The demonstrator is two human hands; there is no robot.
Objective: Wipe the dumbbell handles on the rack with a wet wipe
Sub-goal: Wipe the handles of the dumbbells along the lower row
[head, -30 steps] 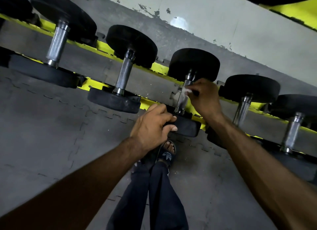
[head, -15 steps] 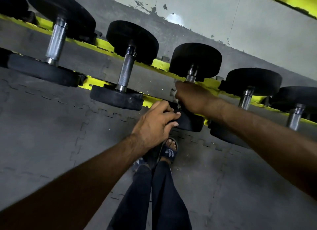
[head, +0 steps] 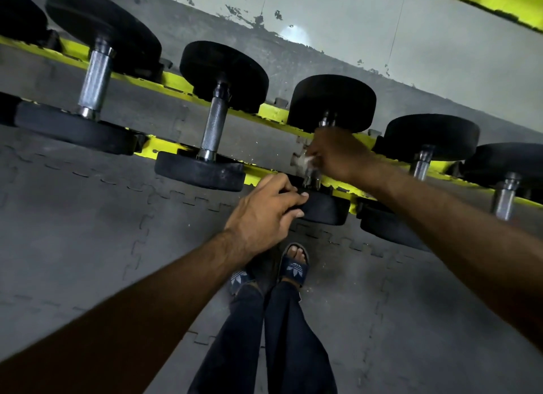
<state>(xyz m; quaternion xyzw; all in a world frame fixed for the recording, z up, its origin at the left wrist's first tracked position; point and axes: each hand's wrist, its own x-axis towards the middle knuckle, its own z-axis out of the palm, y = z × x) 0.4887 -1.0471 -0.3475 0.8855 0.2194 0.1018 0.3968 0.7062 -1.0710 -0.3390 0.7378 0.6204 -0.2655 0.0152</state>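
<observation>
Head view looks down on your yellow rack (head: 270, 113), where five dumbbells lie side by side across its two rails, each handle spanning from the near rail to the far one. Your right hand (head: 338, 155) is closed over the handle (head: 313, 182) of the middle dumbbell (head: 332, 103), pressing the wet wipe (head: 305, 160) against the metal. A blurred white tuft of the wipe shows at the left side of your fingers, and only a short bit of handle is visible below them, close to the near rail. Your left hand (head: 264, 208) has its fingers curled over the top of that dumbbell's near weight head (head: 326, 208) and grips its left edge, right at the rack's near rail.

To the left along the rack sit a second dumbbell (head: 216, 129) and a larger one (head: 95, 79), both with their knurled handles bare. To the right, your forearm crosses the near head of the fourth dumbbell (head: 421, 161), and a fifth (head: 504, 197) lies towards the rack's right end. Grey interlocking floor mats (head: 88, 232) run under and in front of the rack. Your dark trousers (head: 282, 335) and one sandal (head: 293, 267) show just below the middle dumbbell's near head.
</observation>
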